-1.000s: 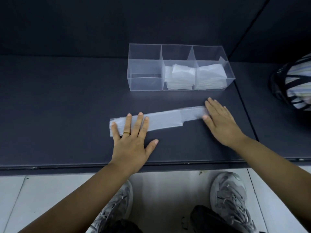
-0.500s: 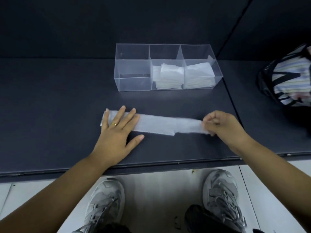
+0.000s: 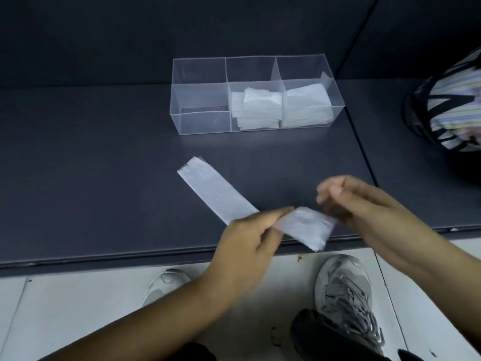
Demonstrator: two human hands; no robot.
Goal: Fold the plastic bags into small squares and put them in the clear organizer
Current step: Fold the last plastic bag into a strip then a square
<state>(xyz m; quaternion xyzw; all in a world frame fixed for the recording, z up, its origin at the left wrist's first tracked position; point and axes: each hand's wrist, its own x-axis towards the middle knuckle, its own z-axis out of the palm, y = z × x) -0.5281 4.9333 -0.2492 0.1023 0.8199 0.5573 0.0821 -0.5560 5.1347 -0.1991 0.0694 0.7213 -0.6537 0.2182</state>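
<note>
One bag [image 3: 218, 188], folded to a strip, runs diagonally across frame centre. Your left hand [image 3: 244, 246] pinches its near end. Your right hand [image 3: 348, 201] is blurred, grip unclear. The organizer [image 3: 200, 100] sits upper centre.

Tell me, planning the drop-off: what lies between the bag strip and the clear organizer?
Only bare dark tabletop, from bag strip to clear organizer, in the head view.

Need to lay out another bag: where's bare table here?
Widest: table left of the strip and organizer. Also the band between those two. Crowded at the front right, where left hand pinches the strip beside right hand.
</note>
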